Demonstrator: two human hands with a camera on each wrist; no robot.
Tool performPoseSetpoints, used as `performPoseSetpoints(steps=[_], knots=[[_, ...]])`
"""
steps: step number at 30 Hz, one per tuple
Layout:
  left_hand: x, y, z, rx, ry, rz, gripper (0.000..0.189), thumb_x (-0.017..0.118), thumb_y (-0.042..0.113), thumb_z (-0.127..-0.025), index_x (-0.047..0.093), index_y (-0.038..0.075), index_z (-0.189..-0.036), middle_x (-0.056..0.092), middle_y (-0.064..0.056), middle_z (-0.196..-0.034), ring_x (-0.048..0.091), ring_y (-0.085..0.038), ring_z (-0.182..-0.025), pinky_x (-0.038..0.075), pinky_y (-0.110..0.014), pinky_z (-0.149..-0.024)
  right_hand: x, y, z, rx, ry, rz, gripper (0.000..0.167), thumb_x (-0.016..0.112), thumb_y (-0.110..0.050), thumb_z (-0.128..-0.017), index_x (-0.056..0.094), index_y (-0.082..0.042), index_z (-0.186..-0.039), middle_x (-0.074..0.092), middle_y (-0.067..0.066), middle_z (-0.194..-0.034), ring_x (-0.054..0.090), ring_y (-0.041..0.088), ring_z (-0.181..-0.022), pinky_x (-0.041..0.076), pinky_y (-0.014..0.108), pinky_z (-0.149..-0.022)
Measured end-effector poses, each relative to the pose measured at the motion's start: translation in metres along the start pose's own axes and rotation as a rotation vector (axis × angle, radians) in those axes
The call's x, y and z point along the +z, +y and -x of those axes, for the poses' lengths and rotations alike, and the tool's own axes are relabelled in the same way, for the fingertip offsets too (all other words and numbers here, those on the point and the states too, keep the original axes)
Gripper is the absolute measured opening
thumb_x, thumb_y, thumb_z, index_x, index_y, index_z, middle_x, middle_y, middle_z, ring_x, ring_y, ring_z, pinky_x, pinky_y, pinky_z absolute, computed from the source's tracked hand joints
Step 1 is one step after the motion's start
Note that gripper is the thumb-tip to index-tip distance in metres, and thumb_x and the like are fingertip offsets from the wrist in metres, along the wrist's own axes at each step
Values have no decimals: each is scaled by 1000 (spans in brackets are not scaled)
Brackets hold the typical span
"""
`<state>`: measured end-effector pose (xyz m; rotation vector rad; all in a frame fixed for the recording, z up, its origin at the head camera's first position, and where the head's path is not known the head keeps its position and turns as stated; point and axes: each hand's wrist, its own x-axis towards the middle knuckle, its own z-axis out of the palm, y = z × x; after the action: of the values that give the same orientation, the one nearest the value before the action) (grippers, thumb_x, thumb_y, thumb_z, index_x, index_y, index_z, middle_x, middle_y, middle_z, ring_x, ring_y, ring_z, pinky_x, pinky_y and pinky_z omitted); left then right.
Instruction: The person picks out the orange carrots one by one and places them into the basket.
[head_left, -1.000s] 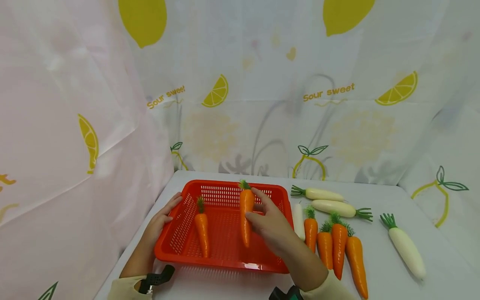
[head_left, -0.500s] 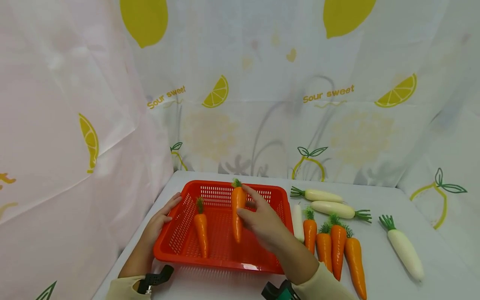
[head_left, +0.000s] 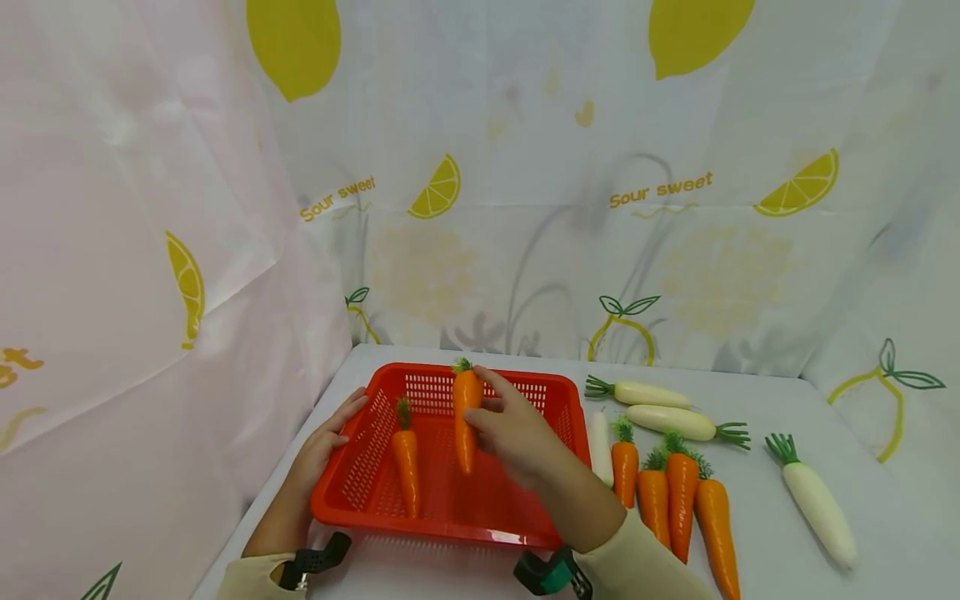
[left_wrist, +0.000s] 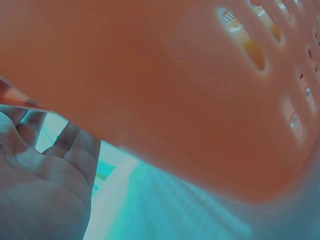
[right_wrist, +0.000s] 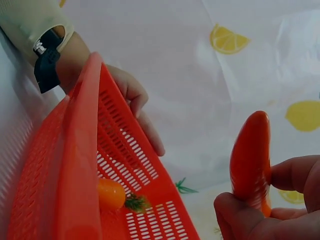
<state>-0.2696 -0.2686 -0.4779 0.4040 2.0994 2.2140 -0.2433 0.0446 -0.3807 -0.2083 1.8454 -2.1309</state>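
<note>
A carrot (head_left: 466, 421) with a green leafy top hangs upright over the red plastic basket (head_left: 450, 528). My right hand (head_left: 517, 433) pinches it between thumb and fingers, and in the right wrist view the carrot's (right_wrist: 251, 155) tip side faces the camera. My left hand (head_left: 318, 446) holds the basket's left rim, with the fingertips and thumb over the edge. Seen from the left wrist, the basket wall (left_wrist: 150, 90) covers most of the frame, and part of the left hand (left_wrist: 45, 180) shows below it. One carrot (head_left: 406, 471) lies in the basket's left part.
Right of the basket, several carrots (head_left: 681, 504) lie in a row beside a white radish (head_left: 599, 450). Two radishes (head_left: 671, 422) lie behind them, and another radish (head_left: 821, 512) rests at the far right. A lemon-print cloth (head_left: 510, 250) hangs around the white table (head_left: 765, 408).
My right hand has carried the pinched carrot leftward and slightly up over the basket. The left hand has stayed at the rim, and the carrot in the basket has not moved.
</note>
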Motion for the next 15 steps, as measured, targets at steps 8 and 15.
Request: performPoseSetpoints(steps=[8,15], knots=[[0,0,2,-8,12,-5,67,27,-5,-96,30,1,-163,12,-7,-177,2,-35,-162,42,-12,-107,7,-2,-11,25,-7,15,69,60,-10,-103,30,-18,-165,45,25,-149,62,34,-119,58,44,-100],[2,1,0,-21,22,11,67,28,-4,-97,32,3,-163,13,-6,-177,3,-35,-163,45,-15,-107,12,-6,-21,32,-4,37,68,60,-10,-103,31,-17,-165,46,24,-146,62,34,-117,59,41,-96]])
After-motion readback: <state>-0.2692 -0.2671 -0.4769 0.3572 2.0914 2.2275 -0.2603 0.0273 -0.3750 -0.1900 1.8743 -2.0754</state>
